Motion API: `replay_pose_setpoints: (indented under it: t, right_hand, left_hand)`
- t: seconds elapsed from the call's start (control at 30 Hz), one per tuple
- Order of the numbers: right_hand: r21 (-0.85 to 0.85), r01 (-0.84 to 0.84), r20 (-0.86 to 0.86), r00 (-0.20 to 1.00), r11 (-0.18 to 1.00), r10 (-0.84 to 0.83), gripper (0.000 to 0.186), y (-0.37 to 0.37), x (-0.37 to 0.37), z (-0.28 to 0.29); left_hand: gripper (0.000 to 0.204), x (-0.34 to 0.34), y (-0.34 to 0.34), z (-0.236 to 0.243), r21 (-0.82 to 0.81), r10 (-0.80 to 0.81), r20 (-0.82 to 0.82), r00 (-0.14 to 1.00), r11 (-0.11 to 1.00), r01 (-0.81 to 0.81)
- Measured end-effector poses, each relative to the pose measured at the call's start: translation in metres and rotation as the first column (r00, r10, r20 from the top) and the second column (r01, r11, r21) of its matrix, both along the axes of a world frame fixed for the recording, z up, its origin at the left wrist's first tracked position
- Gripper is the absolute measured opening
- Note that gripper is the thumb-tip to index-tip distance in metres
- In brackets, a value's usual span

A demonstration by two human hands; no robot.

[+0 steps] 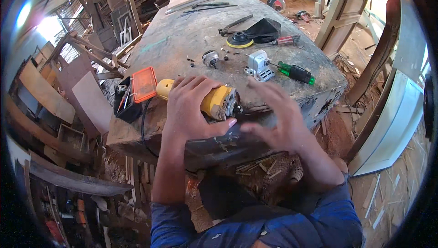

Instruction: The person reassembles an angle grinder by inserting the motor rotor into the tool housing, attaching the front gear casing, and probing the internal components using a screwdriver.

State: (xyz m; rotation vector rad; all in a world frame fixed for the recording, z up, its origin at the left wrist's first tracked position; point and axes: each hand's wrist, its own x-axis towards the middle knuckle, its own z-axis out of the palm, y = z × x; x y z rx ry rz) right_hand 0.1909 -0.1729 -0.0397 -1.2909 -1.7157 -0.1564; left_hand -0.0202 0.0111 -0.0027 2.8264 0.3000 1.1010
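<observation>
Yellow power tool body point(216, 100) lies on the near edge of our workbench point(180, 38), just left of our right fingers. Long axis slants: rounded rear up and left, exposed metal end down and right. That end points into the gap between our right thumb and fingers; this is the relation that counts.

Left hand point(188, 104) is nearer, already on it: palm down, fingers wrapped over the top of the casing, thumb stretched right along the near side, tip just below the exposed end. We read that as a hold, with the thumb not fully closed round.

Right hand point(285, 118) hangs to the right, a bit blurred, fingers and thumb spread well apart, palm turned left toward the tool. We see no contact with the body. Forearm comes up from lower right, wrist cocked inward.

Just beyond the right fingertips: grey gear housing point(260, 63), with green-black screwdriver point(295, 72) to its right. Past the tool, a round metal part point(211, 58) among small loose bits. Left of the tool, an orange-lidded black case point(144, 84).
</observation>
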Motion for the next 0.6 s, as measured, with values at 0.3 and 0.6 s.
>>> replay_pose_setpoints:
  t: [0.3,0.6]
  right_hand:
    - [-0.074,0.589,0.081,0.808,0.805,-0.584,0.090,0.044,0.033,0.028]
    - [-0.134,0.495,0.001,0.866,0.858,-0.499,0.069,0.057,0.049,0.033]
  left_hand:
    - [0.107,-0.014,0.001,0.015,-0.077,-0.039,-0.175,0.984,0.997,0.026]
    - [0.103,-0.014,-0.001,0.014,-0.070,-0.004,-0.165,0.986,0.998,-0.008]
